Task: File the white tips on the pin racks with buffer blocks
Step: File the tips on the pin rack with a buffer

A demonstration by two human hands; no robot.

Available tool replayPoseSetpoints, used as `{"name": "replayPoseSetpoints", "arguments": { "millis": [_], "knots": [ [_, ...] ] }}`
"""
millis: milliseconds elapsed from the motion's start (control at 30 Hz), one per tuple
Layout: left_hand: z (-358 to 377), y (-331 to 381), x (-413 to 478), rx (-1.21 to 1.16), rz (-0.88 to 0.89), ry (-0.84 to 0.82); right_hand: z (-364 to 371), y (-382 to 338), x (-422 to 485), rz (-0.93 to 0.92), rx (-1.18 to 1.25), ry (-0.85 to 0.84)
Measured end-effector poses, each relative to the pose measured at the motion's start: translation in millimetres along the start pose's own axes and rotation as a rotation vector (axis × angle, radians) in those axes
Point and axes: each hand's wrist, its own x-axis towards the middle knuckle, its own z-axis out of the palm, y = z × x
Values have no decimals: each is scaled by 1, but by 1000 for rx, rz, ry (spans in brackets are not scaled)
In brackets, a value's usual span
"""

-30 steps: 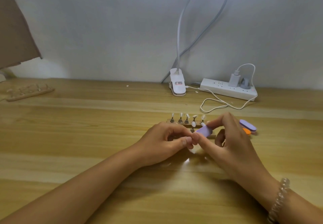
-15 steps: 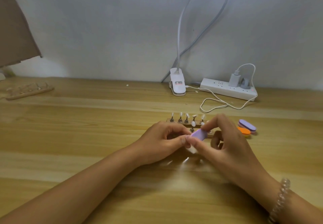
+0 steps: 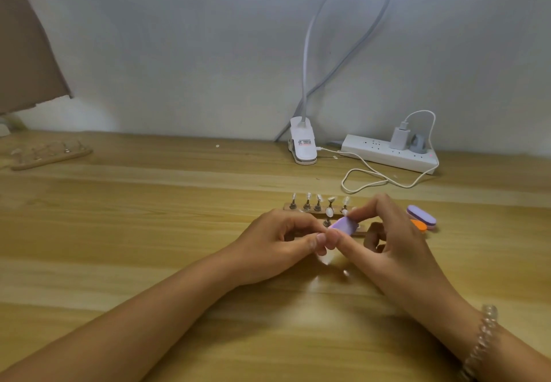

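Note:
Two wooden pin racks (image 3: 301, 209) lie side by side on the desk, with white tips (image 3: 329, 212) standing on small metal pins. My right hand (image 3: 390, 241) pinches a purple buffer block (image 3: 345, 225) between thumb and fingers, just in front of the racks. My left hand (image 3: 274, 247) has its thumb and fingers curled together against the near end of that block; whatever it pinches is hidden by the fingers. The near rack is mostly covered by both hands.
Spare purple (image 3: 421, 216) and orange (image 3: 419, 225) buffer blocks lie right of the racks. At the back stand a white lamp clip (image 3: 302, 145) and a power strip (image 3: 390, 157) with a looping cable. Another wooden rack (image 3: 50, 155) lies far left.
The purple block in my right hand slid left and down, then back up a little, across my left fingertips. My left hand stayed almost still.

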Motion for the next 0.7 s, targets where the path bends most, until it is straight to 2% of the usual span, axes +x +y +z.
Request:
{"name": "replayPoseSetpoints", "arguments": {
  "millis": [67,200,333,467,533,600,700],
  "knots": [
    [-1,1,0,7,0,10,0,-2,0,14,35,-14],
    [-1,-2,1,22,-20,29,2,-6,-4,-92,-3,-94],
    [-1,1,0,-1,-17,16,-1,-5,0,-5,-2,-16],
    [-1,-2,0,19,-31,35,3,-6,-5,-124,-88,-80],
    [-1,-2,1,19,-31,31,2,-6,-6,-97,-58,-88],
    [-1,0,1,5,-21,22,0,-4,-2,-18,-27,-17],
    [-2,0,1,3,-19,26,1,-5,-5,-88,-114,-17]
  ]
}}
